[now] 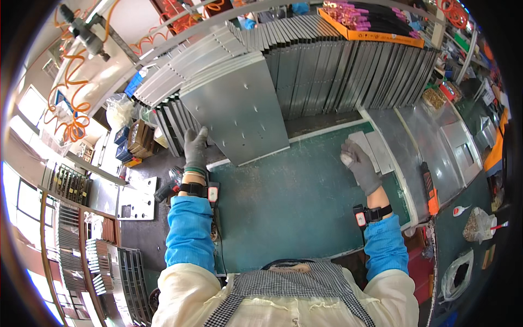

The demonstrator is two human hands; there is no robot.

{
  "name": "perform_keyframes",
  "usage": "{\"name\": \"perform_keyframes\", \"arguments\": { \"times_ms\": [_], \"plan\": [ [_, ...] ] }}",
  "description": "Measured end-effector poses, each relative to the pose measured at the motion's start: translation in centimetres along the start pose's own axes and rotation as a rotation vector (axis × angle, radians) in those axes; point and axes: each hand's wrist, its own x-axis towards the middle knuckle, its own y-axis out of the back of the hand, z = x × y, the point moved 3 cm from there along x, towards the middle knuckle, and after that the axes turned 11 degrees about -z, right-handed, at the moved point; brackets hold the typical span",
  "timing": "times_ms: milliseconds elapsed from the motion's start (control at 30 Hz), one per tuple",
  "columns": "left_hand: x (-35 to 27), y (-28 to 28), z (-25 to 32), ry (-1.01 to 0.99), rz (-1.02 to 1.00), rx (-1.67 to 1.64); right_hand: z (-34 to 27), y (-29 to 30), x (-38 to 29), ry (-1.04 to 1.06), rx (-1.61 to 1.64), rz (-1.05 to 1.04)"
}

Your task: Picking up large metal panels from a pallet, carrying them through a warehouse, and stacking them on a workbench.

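My left hand (195,149), in a grey glove, is beside the lower left edge of a large flat metal panel (241,110). Its fingers and thumb are spread, with nothing seen between them; whether they touch the panel's edge cannot be made out. The panel has several small slots and leans against a stack of similar sheets. Over the right part of the green work mat (294,204) is my right hand (361,167), gloved too, with curled fingers. It is right beside two small metal plates (378,151); its palm side is hidden.
A long row of upright metal panels (318,73) lines the back, topped by an orange box (384,39) of cables. A cordless drill (171,184) lies left of the mat. An orange-and-black tool (430,192) rests at right. A pneumatic driver (83,32) hangs upper left.
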Motion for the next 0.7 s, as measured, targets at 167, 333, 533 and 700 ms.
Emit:
{"name": "perform_keyframes", "arguments": {
  "times_ms": [167, 333, 533, 700],
  "plan": [
    [-0.5, -1.4, -2.0, 0.018, 0.043, -0.041, 0.6, -2.1, 0.4, -0.028, -0.08, -0.042],
    [0.0, -0.5, -3.1, 0.008, -0.192, -0.128, -0.6, -4.4, 3.4, -0.071, -0.023, -0.143],
    [3.2, -1.6, -3.0, -0.175, -0.479, -0.261, -2.4, -7.9, 14.5, 0.057, 0.032, -0.127],
    [4.5, -2.7, -4.5, -0.174, -0.495, -0.308, -2.2, -8.9, 22.6, 0.244, -0.236, -0.081]
  ]
}}
